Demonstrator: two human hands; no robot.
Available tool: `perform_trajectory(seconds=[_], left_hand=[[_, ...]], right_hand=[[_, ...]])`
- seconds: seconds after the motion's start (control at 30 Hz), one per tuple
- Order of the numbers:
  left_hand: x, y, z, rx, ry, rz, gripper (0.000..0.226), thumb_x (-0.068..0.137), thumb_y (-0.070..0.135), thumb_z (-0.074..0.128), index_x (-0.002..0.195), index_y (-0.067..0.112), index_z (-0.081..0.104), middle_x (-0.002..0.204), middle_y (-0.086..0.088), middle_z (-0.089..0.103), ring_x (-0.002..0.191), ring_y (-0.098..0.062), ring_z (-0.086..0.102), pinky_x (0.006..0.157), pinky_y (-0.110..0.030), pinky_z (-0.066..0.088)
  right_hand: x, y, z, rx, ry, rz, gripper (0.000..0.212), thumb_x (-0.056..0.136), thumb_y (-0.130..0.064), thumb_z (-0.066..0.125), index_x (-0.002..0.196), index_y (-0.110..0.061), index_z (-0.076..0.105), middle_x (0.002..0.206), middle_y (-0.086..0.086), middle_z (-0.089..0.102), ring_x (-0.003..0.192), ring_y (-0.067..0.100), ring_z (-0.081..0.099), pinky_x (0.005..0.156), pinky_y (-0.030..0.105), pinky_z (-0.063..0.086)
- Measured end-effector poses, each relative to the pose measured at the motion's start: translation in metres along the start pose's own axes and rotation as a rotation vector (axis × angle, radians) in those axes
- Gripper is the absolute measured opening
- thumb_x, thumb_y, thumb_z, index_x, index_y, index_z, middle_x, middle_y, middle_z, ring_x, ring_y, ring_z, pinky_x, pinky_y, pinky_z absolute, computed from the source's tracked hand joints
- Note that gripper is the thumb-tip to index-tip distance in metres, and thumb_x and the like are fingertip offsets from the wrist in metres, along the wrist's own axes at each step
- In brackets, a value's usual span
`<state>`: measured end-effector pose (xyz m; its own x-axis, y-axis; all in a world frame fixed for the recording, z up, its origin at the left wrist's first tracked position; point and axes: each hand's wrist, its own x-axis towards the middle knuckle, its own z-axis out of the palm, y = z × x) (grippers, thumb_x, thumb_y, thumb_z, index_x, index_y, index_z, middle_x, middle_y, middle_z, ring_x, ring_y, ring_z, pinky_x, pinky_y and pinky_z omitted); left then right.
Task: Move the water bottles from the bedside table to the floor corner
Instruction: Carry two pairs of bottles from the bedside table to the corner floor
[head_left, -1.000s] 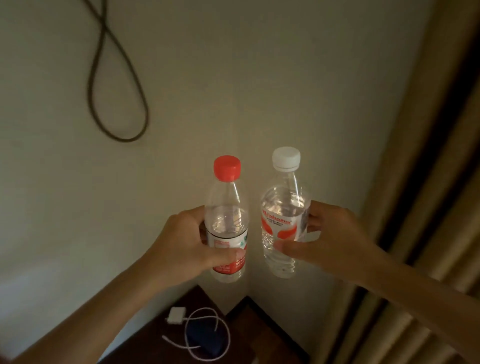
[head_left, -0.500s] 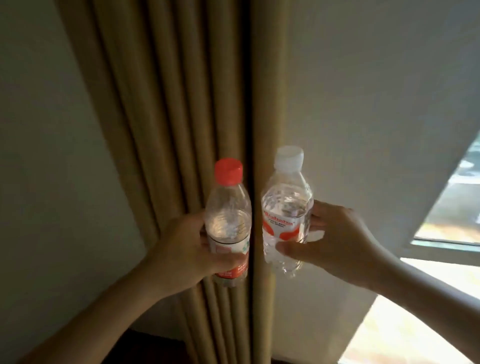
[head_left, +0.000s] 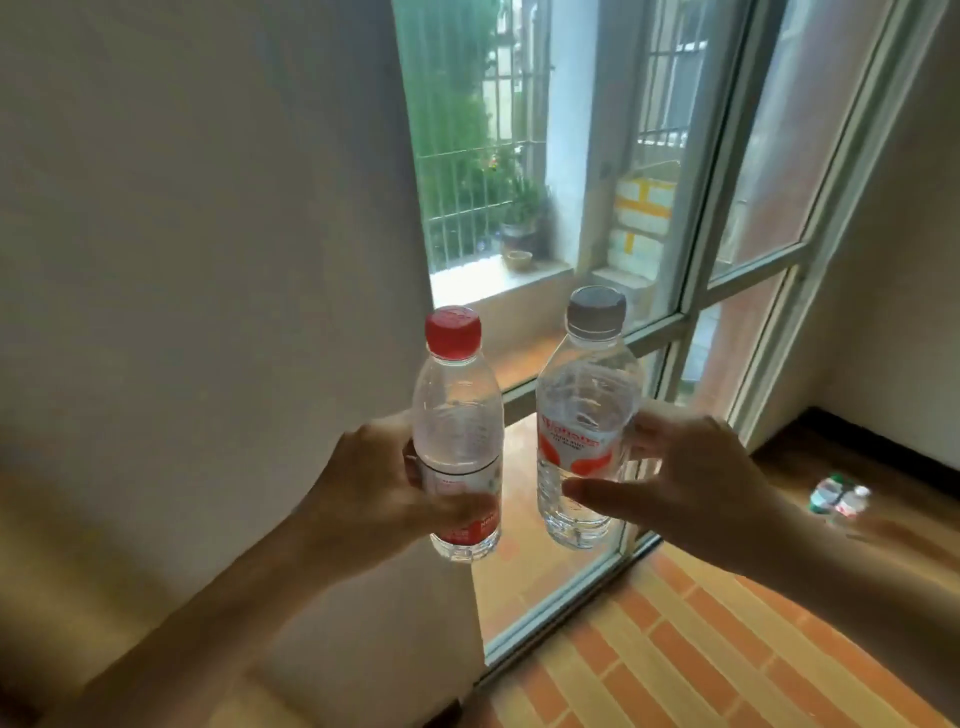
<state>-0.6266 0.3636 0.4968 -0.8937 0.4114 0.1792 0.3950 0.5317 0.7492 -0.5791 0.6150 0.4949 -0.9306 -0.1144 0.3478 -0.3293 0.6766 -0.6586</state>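
Now carrying two bottles toward the far-right floor corner.
Left hand grips the red-capped clear plastic bottle; right hand pinches the white-capped clear plastic bottle loosely, which could slip.

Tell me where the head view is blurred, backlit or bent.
Head view: daylight through the window backlights both held bottles, the red-capped bottle in the left hand and the grey-capped bottle in the right hand; the floor bottles at right are smeared; the window frame bows with wide-angle distortion; the left wall is dim.
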Motion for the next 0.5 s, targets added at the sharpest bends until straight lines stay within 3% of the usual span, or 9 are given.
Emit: perform_trajectory(seconds=[0.07,0.13,0.2,0.27,0.4,0.5], left_hand=[[0.026,0.014,0.028,0.01,-0.045,0.064,0.057,0.053,0.052,0.082,0.104,0.028,0.071,0.091,0.013,0.078,0.083,0.001,0.073,0.078,-0.031,0.061],[0.053,0.03,0.06,0.015,-0.088,0.121,0.061,0.05,0.055,0.082,0.106,0.031,0.07,0.092,0.012,0.078,0.084,-0.003,0.074,0.079,-0.037,0.061],[0.08,0.048,0.092,-0.009,-0.127,0.175,0.057,0.048,0.058,0.082,0.1,0.041,0.067,0.091,0.011,0.078,0.084,-0.006,0.075,0.078,-0.038,0.061],[0.105,0.07,0.125,-0.029,-0.175,0.234,0.051,0.049,0.064,0.081,0.095,0.05,0.065,0.095,0.017,0.076,0.084,-0.003,0.074,0.078,-0.033,0.06],[0.153,0.108,0.192,-0.056,-0.236,0.295,0.054,0.052,0.056,0.082,0.101,0.04,0.066,0.094,0.013,0.078,0.085,-0.006,0.074,0.078,-0.042,0.061],[0.185,0.133,0.239,-0.092,-0.297,0.325,0.062,0.051,0.056,0.083,0.107,0.033,0.068,0.096,0.011,0.078,0.087,-0.008,0.075,0.08,-0.045,0.06]], right_hand=[[-0.015,0.024,-0.025,-0.008,0.053,0.079,0.065,0.063,-0.061,0.082,0.109,-0.015,0.075,0.099,-0.015,0.077,0.093,-0.013,0.069,0.078,0.001,0.049],[-0.03,0.048,-0.051,-0.027,0.096,0.153,0.066,0.064,-0.062,0.079,0.11,-0.015,0.074,0.101,-0.013,0.077,0.092,-0.01,0.07,0.078,0.005,0.052],[-0.042,0.074,-0.078,-0.074,0.134,0.203,0.067,0.062,-0.065,0.076,0.111,-0.019,0.072,0.104,-0.013,0.077,0.092,-0.007,0.071,0.079,0.011,0.055],[-0.052,0.1,-0.107,-0.105,0.164,0.246,0.064,0.062,-0.058,0.08,0.114,-0.022,0.071,0.108,-0.013,0.077,0.094,-0.007,0.07,0.079,0.006,0.053],[-0.067,0.15,-0.165,-0.111,0.229,0.287,0.068,0.063,-0.065,0.075,0.114,-0.022,0.071,0.108,-0.013,0.077,0.094,-0.005,0.071,0.082,0.02,0.059],[-0.077,0.185,-0.201,-0.11,0.291,0.328,0.068,0.059,-0.065,0.075,0.113,-0.024,0.07,0.105,-0.02,0.074,0.091,-0.016,0.067,0.078,0.007,0.054]])
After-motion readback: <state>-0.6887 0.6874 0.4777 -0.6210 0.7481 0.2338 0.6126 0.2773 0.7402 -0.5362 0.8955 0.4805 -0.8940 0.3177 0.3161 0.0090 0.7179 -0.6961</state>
